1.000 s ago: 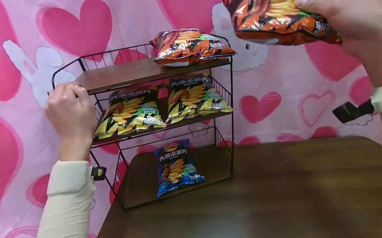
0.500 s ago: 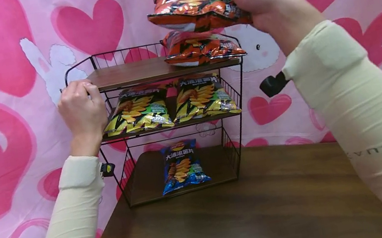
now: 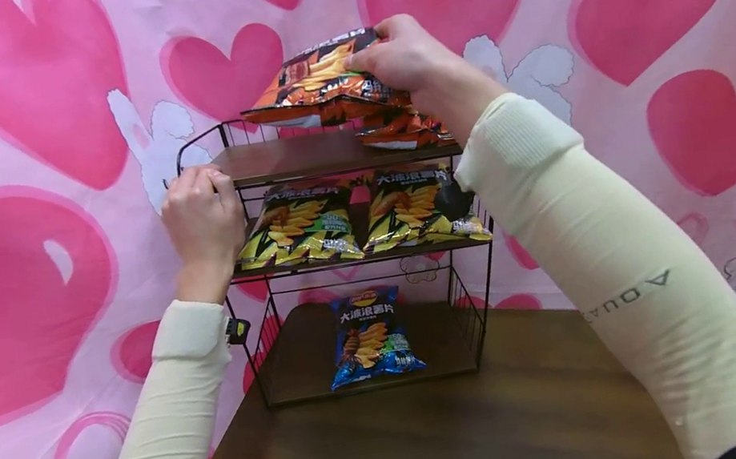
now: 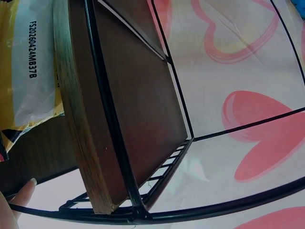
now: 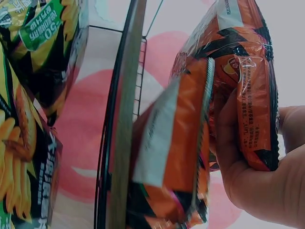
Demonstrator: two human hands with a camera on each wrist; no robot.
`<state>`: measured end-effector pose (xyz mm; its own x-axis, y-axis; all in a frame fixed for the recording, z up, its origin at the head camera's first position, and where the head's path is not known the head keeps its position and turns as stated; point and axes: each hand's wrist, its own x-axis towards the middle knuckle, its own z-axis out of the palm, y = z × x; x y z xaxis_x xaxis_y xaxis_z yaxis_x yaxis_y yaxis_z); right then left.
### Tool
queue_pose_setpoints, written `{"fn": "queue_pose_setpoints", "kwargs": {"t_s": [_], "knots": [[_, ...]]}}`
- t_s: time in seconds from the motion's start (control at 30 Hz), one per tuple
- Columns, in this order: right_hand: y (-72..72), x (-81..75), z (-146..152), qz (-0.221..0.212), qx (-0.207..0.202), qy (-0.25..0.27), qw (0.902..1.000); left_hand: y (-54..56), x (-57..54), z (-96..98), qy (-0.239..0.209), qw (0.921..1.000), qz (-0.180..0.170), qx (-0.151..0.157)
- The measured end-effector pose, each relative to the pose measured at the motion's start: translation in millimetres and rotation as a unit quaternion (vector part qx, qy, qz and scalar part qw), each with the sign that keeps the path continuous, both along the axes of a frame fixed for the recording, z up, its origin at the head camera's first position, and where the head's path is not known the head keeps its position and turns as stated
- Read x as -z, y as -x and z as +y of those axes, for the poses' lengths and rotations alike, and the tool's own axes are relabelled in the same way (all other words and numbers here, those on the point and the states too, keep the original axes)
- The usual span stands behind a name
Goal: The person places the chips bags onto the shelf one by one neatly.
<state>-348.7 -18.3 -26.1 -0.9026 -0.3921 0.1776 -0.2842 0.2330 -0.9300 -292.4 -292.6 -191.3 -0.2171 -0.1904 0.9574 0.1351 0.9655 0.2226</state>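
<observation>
My right hand grips an orange bag of potato chips by its right end, thumb on the front and fingers curled behind. The bag hangs tilted above the top board of a wire rack. Under it and to the right, a second orange chip bag lies on that board, partly hidden by the held bag and my wrist. In the right wrist view the held bag overlaps the second one. My left hand holds the rack's upper left corner; one fingertip shows beside the frame bar in the left wrist view.
Two yellow-and-black chip bags, left and right, lean on the middle shelf. A blue chip bag lies on the bottom shelf. The rack stands on a brown table before a pink heart-patterned cloth.
My right hand has carried the orange chip bag leftward from the right and lowered it close over the top shelf. My left hand keeps its hold on the rack; the head view has shifted.
</observation>
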Motion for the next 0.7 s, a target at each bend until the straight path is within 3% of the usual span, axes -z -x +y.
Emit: {"fn": "queue_pose_setpoints", "kwargs": {"t_s": [0.2,0.4,0.7], "knots": [[6.1,4.6,-9,-0.017,0.000,-0.018,0.9997,7.6,3.5,4.5,0.007,1.0000,0.002,0.000],[12.9,8.7,-14,0.015,0.002,-0.028,0.9995,14.5,4.2,9.1,0.008,1.0000,-0.001,0.005],[18.4,18.4,-23,0.069,-0.006,-0.098,0.9927,21.2,2.8,11.8,0.009,0.9999,0.007,0.002]]}}
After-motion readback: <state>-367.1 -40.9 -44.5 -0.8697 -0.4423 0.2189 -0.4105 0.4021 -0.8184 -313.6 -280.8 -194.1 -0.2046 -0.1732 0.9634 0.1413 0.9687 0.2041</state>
